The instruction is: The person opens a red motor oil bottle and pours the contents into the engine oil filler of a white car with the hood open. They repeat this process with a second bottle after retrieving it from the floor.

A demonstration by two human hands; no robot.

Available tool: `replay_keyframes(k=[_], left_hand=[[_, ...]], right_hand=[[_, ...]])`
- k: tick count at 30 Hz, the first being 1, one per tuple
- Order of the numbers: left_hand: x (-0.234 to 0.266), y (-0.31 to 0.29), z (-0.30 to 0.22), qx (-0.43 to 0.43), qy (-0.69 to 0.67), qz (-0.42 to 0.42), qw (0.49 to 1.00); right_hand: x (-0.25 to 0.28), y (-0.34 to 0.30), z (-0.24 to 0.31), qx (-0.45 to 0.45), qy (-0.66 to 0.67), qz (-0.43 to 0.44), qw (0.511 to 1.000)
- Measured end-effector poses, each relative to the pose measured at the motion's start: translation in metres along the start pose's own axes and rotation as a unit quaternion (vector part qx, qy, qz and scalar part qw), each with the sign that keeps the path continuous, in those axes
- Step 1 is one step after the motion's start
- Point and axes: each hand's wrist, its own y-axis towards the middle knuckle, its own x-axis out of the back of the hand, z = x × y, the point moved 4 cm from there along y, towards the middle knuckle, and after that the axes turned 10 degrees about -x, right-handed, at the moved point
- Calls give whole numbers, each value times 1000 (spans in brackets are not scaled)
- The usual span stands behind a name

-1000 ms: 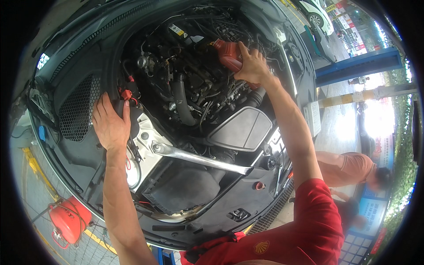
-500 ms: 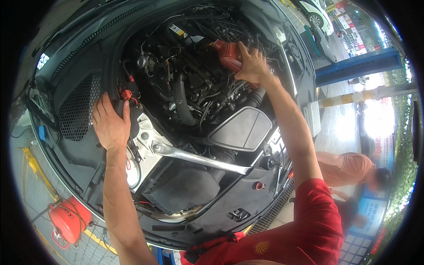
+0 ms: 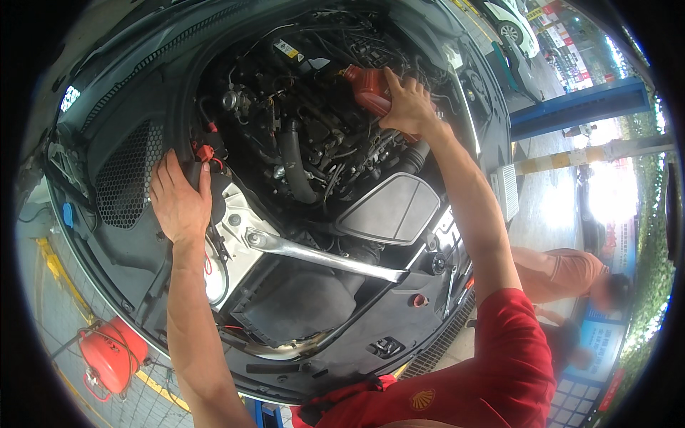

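My right hand [image 3: 410, 107] is wrapped round a red motor oil bottle [image 3: 369, 89] over the far part of the engine [image 3: 314, 132]. The bottle lies tilted on its side, its neck pointing left and low against the dark engine; where the mouth ends I cannot make out. My left hand [image 3: 178, 200] rests on the black trim along the left side of the engine bay, its fingers stretched out and its thumb apart. Just beside that thumb is a red terminal cover [image 3: 205, 153]. Nothing shows in the left hand.
A silver strut brace [image 3: 328, 261] crosses the near part of the bay, with a grey air-filter cover [image 3: 391, 209] behind it. A small red cap [image 3: 419, 301] sits on the front panel. On the floor at left stands a red tank [image 3: 114, 354]. Two people [image 3: 564, 274] are at right.
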Motion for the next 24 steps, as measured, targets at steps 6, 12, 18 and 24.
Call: replay_keyframes(k=[6,12,18,24], left_hand=[[1,0,0,3,-3,3,1000],[2,1,1,3,-1,16,1000],[2,0,-1,10,-6,16,1000],[2,0,0,11,-7,15,1000]], right_hand=[[-2,2,1,17,-10,-17,1000],[-5,5,0,19,-26,-17,999],[-2,6,1,16,-35,-19,999],[-1,6,3,23,-39,-24,999]])
